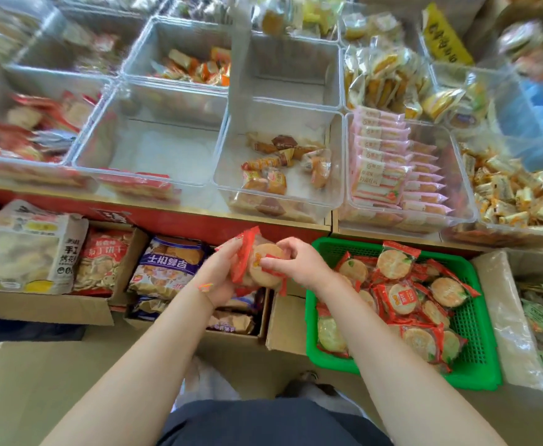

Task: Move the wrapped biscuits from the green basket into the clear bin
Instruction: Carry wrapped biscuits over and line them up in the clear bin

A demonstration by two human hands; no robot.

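Observation:
A green basket [476, 323] stands on the floor at the right, holding several round biscuits in red-edged clear wrappers [399, 297]. My left hand [218, 275] and my right hand [299, 262] are together just left of the basket, both closed on a small stack of wrapped biscuits [257, 262]. Above them on the shelf sits a clear bin [154, 136] with nothing visible on its floor. Another clear bin [231, 175] to its right holds a few brown and orange snack packs.
Cardboard boxes [289, 329] with bagged biscuits stand on the floor left of the basket. A lined box [502, 317] of green-wrapped snacks is at the far right. Further clear bins with pink packs [389, 165] and other snacks fill the shelf. My dark trousers show at the bottom.

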